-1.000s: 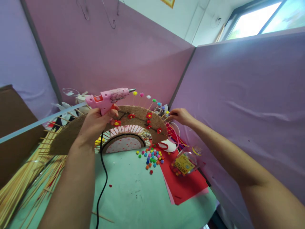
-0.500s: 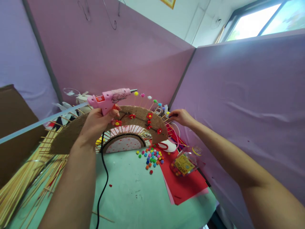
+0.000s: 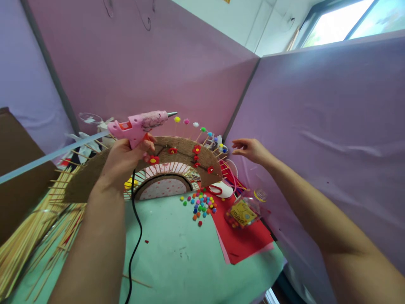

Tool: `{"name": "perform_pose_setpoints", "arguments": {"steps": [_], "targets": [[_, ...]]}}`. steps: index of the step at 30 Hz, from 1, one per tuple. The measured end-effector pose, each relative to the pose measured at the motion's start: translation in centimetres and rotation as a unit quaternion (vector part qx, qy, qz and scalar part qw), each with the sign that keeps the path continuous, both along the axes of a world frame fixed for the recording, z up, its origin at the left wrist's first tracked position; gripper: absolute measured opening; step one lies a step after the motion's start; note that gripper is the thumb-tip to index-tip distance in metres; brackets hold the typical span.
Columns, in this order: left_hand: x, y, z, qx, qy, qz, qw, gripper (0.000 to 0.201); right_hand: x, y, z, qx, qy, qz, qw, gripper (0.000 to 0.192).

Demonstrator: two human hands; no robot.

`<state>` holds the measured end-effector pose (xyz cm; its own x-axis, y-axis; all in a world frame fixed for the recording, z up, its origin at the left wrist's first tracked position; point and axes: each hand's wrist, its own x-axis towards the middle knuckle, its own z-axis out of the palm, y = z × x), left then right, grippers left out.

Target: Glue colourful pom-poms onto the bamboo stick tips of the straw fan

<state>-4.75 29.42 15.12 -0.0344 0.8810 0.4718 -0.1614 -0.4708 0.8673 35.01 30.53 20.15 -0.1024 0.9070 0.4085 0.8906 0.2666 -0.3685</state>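
1. The fan [image 3: 185, 146], a brown half-ring with red flowers [image 3: 196, 149], is at the far side of the bench [image 3: 167, 261].
2. On its upper right edge I see a row of coloured pompoms on thin sticks; the lowest is a blue pompom [image 3: 224, 149].
3. The right hand [image 3: 248, 150] is just beside this one, without touching it. Its fingers are half bent and slightly apart, and I see nothing in them.
4. The left hand [image 3: 125, 156] is closed around the handle of the pink glue gun [image 3: 139, 126], its nozzle pointing right.
5. A black cord [image 3: 137, 217] runs down below this hand.
6. Loose pompoms [image 3: 202, 204] lie near the jar [image 3: 243, 212], which is on red paper [image 3: 240, 245].
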Motion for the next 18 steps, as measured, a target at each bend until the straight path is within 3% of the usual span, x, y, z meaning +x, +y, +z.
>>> {"name": "perform_pose_setpoints", "arguments": {"steps": [4,7,9,12,15,18], "targets": [[0.1,0.4,-0.3,0.018,-0.021,0.003,1.000,0.020,-1.6,-6.3,1.3,0.128,0.025,-0.034,0.991,0.034],[0.2,0.9,-0.4,0.046,-0.030,-0.008,0.998,0.019,-4.9,-12.2,-0.1,0.143,0.040,-0.046,0.988,0.023],[0.2,1.1,-0.5,0.067,-0.024,-0.010,0.997,0.022,-7.1,-15.2,-2.7,0.092,0.037,-0.020,0.995,0.018],[0.2,1.4,-0.7,0.089,-0.009,-0.002,0.996,0.027,-9.3,-17.5,-8.6,0.003,0.017,0.017,1.000,0.021],[0.3,1.5,-0.7,0.093,0.005,0.014,0.996,0.031,-10.1,-18.0,-14.1,-0.087,-0.048,-0.033,0.995,0.035],[0.3,1.5,-0.8,0.091,0.019,0.021,0.995,0.036,-10.4,-18.1,-17.0,-0.147,-0.109,-0.092,0.979,0.044]]}}
